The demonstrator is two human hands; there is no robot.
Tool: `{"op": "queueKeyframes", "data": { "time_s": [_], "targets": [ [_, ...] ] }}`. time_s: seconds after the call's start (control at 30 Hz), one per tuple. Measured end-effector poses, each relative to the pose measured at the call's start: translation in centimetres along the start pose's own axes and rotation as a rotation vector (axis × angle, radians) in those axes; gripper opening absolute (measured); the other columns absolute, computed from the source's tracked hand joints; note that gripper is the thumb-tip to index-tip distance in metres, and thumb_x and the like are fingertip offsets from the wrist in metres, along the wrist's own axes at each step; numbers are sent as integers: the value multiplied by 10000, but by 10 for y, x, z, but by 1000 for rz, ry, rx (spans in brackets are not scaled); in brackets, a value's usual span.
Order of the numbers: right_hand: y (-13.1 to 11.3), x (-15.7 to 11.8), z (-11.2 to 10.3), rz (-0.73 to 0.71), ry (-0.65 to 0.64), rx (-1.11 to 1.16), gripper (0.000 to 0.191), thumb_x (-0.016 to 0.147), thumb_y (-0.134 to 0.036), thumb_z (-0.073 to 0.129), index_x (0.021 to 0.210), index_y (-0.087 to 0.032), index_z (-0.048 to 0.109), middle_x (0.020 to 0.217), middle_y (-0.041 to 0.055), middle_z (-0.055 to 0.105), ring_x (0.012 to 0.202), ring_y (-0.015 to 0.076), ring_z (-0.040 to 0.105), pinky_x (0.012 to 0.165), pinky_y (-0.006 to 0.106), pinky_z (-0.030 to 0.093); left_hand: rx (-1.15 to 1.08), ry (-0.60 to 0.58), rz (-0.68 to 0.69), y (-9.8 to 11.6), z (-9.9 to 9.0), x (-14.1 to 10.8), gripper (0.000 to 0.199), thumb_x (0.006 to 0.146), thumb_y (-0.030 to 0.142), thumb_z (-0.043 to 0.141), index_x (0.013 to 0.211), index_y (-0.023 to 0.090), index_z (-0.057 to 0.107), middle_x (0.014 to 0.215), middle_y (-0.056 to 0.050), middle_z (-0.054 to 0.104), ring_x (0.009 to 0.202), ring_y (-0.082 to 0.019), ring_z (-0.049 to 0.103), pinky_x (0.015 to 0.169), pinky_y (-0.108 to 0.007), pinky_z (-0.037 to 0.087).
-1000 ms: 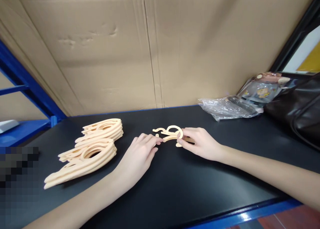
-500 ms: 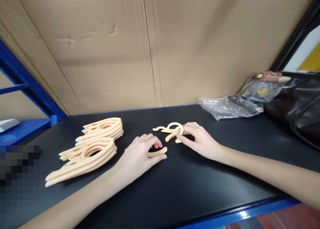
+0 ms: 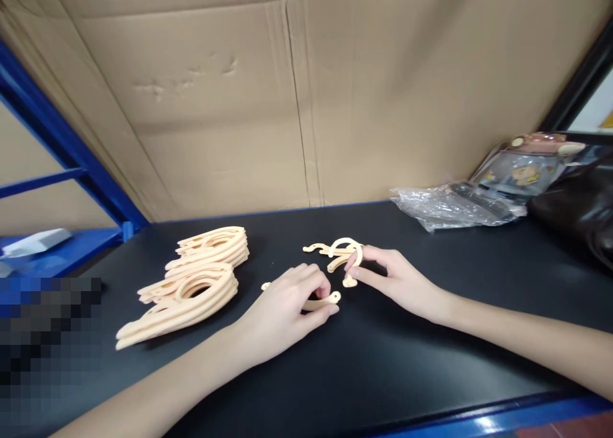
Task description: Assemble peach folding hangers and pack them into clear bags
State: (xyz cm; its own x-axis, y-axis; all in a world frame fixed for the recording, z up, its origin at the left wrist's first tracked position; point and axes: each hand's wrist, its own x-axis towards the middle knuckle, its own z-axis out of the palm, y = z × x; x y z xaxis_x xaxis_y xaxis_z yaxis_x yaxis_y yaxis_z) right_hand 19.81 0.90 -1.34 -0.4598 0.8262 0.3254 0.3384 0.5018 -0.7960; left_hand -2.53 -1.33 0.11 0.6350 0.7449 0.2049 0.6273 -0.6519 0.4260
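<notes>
My left hand (image 3: 293,302) is closed around a curved cream plastic hanger arm (image 3: 320,304); its holed end sticks out past the thumb, and much of its length is under the palm. Between thumb and fingers of my right hand (image 3: 400,277) is a cream hanger hook (image 3: 360,255), its loop upward and its broad base down. Just behind it, more cream hanger pieces lie on the black table, among them a short curved arm (image 3: 337,264) and a wavy-ended piece (image 3: 313,247). The fingertips of my right hand are partly hidden behind the hook.
Folded cream hangers lie in two piles, a near pile (image 3: 191,304) and a far pile (image 3: 215,249), to the left. Crumpled clear plastic (image 3: 454,205), a clear container (image 3: 520,170) and a dark bag (image 3: 575,198) are at right. A cardboard wall (image 3: 215,119) closes the back.
The hook in my right hand has come nearer and stands apart from the pieces behind it. My left hand has closed more on the hanger arm. The whole view has shifted slightly.
</notes>
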Motion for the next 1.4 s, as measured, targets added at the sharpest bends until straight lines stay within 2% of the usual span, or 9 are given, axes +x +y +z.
{"op": "queueKeyframes", "data": {
  "time_s": [0.07, 0.13, 0.23, 0.3, 0.57, 0.93, 1.1, 1.4],
  "targets": [
    [-5, -3, 3, 117, -27, 234, 220, 901, -408, 549, 815, -216, 614, 922, 20, 661, 935, 194, 611, 900, 355, 439, 11, -14, 17, 3, -2, -1, 107, 920, 266, 496, 836, 207, 464, 836, 4, 560, 762, -160, 500, 679, -278, 399],
    [-10, -6, 5, 199, -36, 401, 181, 879, -404, 580, 897, -225, 603, 925, 23, 657, 954, 198, 616, 941, 373, 435, -6, -28, 0, 6, -4, -3, 123, 933, 253, 453, 823, 211, 417, 762, 23, 522, 677, -140, 473, 614, -258, 374],
    [-16, -11, 8, 243, -44, 561, 242, 878, -365, 595, 1087, -255, 542, 874, 3, 650, 959, 185, 619, 985, 386, 413, -61, -26, -32, 9, -4, -5, 168, 944, 248, 403, 797, 224, 326, 632, 67, 405, 536, -114, 388, 529, -240, 311],
    [-19, -13, 9, 246, -67, 614, 288, 883, -336, 598, 1148, -263, 510, 871, -5, 652, 961, 172, 618, 1001, 379, 399, -84, -18, -29, 10, -2, -5, 160, 937, 238, 398, 804, 229, 308, 597, 81, 361, 501, -111, 361, 515, -235, 294],
    [-17, -13, 11, 280, -102, 611, 330, 872, -348, 617, 1160, -243, 496, 937, 25, 667, 977, 194, 602, 960, 396, 401, -112, 55, -13, 13, 5, -5, 123, 914, 218, 403, 824, 232, 321, 547, 93, 336, 459, -114, 335, 501, -225, 291],
    [-9, -8, 12, 301, -100, 612, 357, 879, -363, 612, 1189, -231, 493, 915, 15, 638, 913, 164, 565, 880, 341, 399, -24, 118, 27, 5, 15, 2, 137, 841, 186, 462, 807, 225, 336, 542, 95, 382, 440, -102, 370, 497, -205, 288],
    [-4, -7, 11, 307, -85, 608, 342, 884, -353, 611, 1180, -226, 496, 912, 15, 633, 902, 156, 578, 846, 329, 428, -41, 138, 38, 1, 17, 10, 228, 883, 304, 534, 796, 223, 340, 585, 82, 479, 476, -108, 456, 497, -196, 293],
    [-4, -4, 10, 305, -136, 663, 369, 859, -311, 642, 1172, -212, 471, 962, 17, 653, 881, 135, 638, 801, 301, 504, -17, 127, 157, -6, 16, 7, 239, 931, 275, 534, 790, 220, 349, 583, 94, 412, 451, -85, 374, 469, -182, 250]
  ]
}}
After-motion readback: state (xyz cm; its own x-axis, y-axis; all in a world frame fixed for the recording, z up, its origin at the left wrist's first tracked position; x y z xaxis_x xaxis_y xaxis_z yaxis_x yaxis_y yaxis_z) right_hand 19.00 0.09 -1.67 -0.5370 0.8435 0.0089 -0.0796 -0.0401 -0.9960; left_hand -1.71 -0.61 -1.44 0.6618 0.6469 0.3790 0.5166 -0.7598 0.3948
